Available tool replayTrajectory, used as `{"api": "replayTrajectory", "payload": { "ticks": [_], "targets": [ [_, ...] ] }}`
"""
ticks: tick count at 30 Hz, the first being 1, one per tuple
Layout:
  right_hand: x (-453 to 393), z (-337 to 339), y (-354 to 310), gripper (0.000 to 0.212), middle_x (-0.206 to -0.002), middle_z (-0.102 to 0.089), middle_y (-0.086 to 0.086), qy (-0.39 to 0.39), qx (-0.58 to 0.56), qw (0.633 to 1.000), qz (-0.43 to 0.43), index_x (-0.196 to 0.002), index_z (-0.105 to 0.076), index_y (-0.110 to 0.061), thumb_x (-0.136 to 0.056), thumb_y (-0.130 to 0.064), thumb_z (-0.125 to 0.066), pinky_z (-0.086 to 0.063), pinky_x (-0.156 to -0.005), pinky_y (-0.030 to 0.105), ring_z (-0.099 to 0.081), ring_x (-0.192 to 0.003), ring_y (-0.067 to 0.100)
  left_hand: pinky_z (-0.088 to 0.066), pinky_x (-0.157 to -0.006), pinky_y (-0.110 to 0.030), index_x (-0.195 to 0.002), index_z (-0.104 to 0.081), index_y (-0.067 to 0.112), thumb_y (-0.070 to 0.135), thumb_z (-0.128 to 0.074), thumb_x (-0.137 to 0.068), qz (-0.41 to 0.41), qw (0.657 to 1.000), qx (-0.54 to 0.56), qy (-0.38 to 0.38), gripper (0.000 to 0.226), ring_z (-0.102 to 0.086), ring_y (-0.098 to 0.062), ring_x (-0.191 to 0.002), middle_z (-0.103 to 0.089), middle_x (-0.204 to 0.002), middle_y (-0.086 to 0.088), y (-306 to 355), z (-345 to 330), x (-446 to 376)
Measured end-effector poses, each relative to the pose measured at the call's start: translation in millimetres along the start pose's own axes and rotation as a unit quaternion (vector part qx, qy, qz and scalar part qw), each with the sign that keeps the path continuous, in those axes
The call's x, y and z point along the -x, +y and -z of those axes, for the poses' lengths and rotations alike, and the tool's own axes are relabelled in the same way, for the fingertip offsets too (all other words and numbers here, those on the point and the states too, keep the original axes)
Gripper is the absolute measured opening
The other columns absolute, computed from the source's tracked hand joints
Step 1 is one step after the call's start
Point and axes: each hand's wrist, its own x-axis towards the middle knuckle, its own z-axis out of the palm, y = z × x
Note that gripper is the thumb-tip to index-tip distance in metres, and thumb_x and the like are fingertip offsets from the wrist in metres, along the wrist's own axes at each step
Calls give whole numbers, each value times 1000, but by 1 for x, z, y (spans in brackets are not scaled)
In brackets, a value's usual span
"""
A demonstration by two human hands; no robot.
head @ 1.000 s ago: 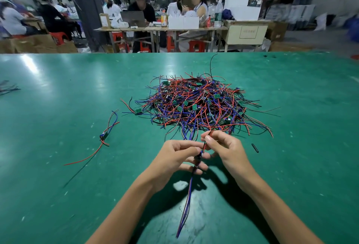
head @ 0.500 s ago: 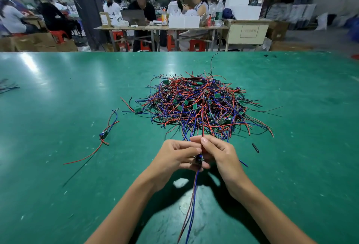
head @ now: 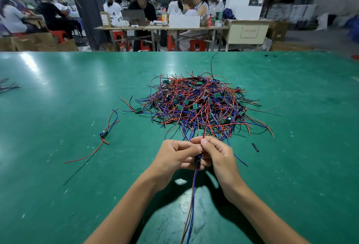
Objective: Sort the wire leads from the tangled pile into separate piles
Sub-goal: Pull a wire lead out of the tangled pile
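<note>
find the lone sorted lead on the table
Head view: the lead lies alone on the green table, left of the pile and of both hands.

A broad, glossy green table (head: 58,195) carries everything. Just beyond the fingers (head: 208,142) lies a tangled heap of red, blue and black wire leads with small green boards (head: 198,106). Left of them lies a single separated lead (head: 104,134); to their right, a short black tube piece (head: 255,147).

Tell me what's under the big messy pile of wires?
Only the green table shows around the tangled pile. Little green boards poke through the red and blue wires, but whatever lies at the bottom is covered, so I cannot tell.
</note>
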Motion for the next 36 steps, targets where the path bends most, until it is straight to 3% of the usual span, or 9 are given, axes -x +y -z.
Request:
{"api": "replayTrajectory", "payload": {
  "ticks": [6,16,19,23,25,27,29,31,36],
  "targets": [
    [-1,-9,6,35,-70,-66,4,72,2,997,-14,-73,-67,-19,-102,-11,-48,-49,-48,24,-58,-56,12,-61,-66,-33,-86,-77,-9,6,-69,-89,10,999,-51,12,17,-71,-25,-65,-73,-76,-22,2,-3,-1],
    [-16,8,-8,24,-85,-74,0,184,-24,982,-46,-80,-62,-16,-95,-15,-44,-38,-38,20,-53,-48,12,-58,-61,-25,-93,-74,-12,7,-68,-91,67,986,-112,-104,19,-75,-24,-71,-76,-83,-19,10,-5,6],
    [-19,18,-13,21,-78,-74,-2,162,-95,975,-120,-79,-59,-18,-95,-19,-47,-43,-45,25,-53,-52,13,-55,-58,-22,-92,-75,-8,8,-67,-91,76,981,-136,-118,18,-75,-23,-68,-77,-85,-18,10,-3,7],
    [-20,32,-22,24,-84,-72,-1,33,-262,939,-221,-83,-60,-21,-101,-27,-45,-52,-48,25,-61,-59,13,-41,-53,-17,-91,-81,10,20,-69,-91,45,976,-180,-110,16,-69,-10,-67,-78,-90,-10,12,5,8],
    [-20,29,-20,37,-99,-76,5,-6,-242,952,-189,-103,-67,-17,-107,-39,-37,-58,-52,27,-68,-69,15,-40,-58,-17,-93,-82,16,25,-70,-90,12,987,-141,-73,15,-63,-5,-71,-78,-93,-9,16,11,7],
    [-14,19,-15,39,-103,-77,8,-1,-91,987,-129,-113,-66,-19,-107,-42,-36,-56,-51,28,-69,-70,17,-46,-63,-13,-96,-82,20,33,-72,-81,-7,1000,-24,-5,22,-61,-4,-71,-78,-97,-7,20,15,4],
    [-5,11,-8,12,-94,-76,7,-4,86,996,-16,-108,-66,-24,-102,-27,-56,-51,-46,24,-70,-63,16,-51,-66,-11,-92,-82,27,35,-71,-78,-16,994,81,77,19,-64,-1,-70,-78,-101,-4,23,17,0],
    [0,6,2,17,-89,-73,2,-52,171,981,80,-105,-67,-29,-92,-19,-73,-51,-48,25,-71,-66,21,-53,-64,-13,-85,-83,25,28,-72,-82,-24,980,137,145,11,-68,-2,-70,-78,-100,-4,24,18,-3],
    [0,-4,-2,18,-84,-76,5,-7,76,991,110,-96,-72,-23,-85,-37,-77,-46,-52,20,-61,-61,11,-56,-64,-18,-76,-81,15,20,-79,-71,-48,966,173,188,8,-74,-14,-74,-77,-87,-10,21,13,-1]
  ]
}}
